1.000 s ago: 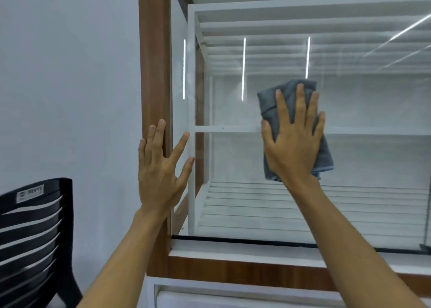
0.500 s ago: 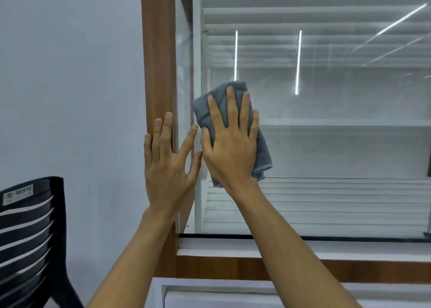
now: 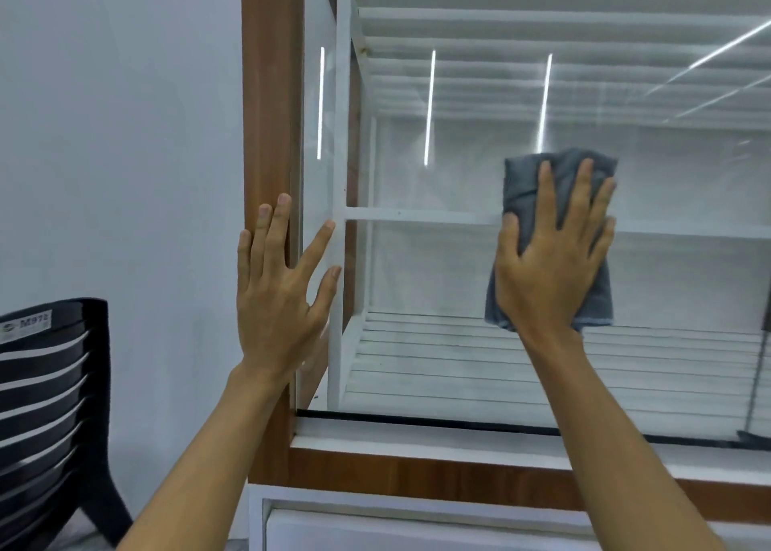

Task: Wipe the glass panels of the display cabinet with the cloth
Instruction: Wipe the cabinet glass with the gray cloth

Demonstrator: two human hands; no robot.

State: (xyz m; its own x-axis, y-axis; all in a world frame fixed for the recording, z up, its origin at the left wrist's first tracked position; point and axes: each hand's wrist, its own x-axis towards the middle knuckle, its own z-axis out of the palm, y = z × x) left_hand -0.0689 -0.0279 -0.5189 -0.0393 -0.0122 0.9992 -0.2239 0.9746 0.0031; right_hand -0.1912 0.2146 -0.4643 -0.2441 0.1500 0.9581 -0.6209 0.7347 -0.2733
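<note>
The display cabinet has a brown wooden frame (image 3: 267, 133) and a large front glass panel (image 3: 459, 292) with white shelves behind it. A folded grey cloth (image 3: 521, 183) lies flat against the glass right of centre. My right hand (image 3: 550, 258) presses on the cloth with fingers spread, covering most of it. My left hand (image 3: 283, 292) rests flat and open on the wooden left post, its thumb and forefinger reaching onto the glass edge. Light strips reflect in the glass.
A black slatted plastic chair (image 3: 46, 404) stands at the lower left against a pale wall (image 3: 117, 133). Below the glass run a white ledge (image 3: 417, 438), a wooden rail and a white lower cabinet front (image 3: 375, 525).
My right hand slid the cloth left toward the post, close to my left hand, and has now moved back to the right. My left hand stayed on the post.
</note>
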